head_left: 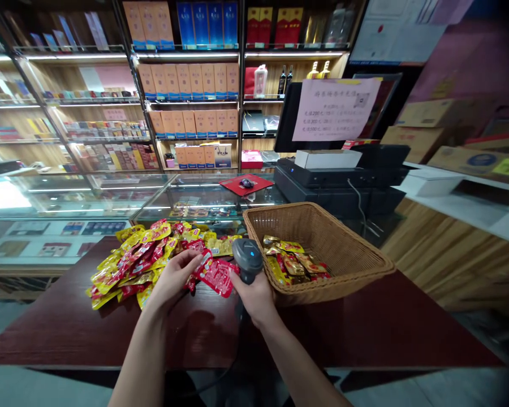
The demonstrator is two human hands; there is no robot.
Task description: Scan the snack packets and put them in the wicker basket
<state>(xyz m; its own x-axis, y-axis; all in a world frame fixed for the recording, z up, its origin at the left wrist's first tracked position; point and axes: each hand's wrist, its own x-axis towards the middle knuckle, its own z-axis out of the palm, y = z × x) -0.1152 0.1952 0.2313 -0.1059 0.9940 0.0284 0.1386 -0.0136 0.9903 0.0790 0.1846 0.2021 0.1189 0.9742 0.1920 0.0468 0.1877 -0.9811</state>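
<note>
I'm pinching a red snack packet [218, 278] between the fingers of my left hand [173, 277]; my right hand [252, 298] is clamping a barcode scanner [246, 259]; yellow snack packets [127, 263] are lying on the tabletop [59, 322] beside a wicker basket [318, 237]; shelves [186, 79] are standing behind.

A: What lies on the long wooden counter [110, 333]?

B: A loose heap of foil snack packets [127, 263] lies on the left, and a rectangular wicker basket [318, 237] stands just right of it, with more foil packets [290, 263] inside.

A: And the hands?

B: The left hand [173, 277] is at the heap's right edge. The right hand [254, 297] is around a handheld plastic barcode scanner [246, 260], beside the basket.

A: What is behind?

B: A glass display case [203, 195] stands behind the counter, and wooden shelves of boxes [186, 79] stand behind that case.
</note>
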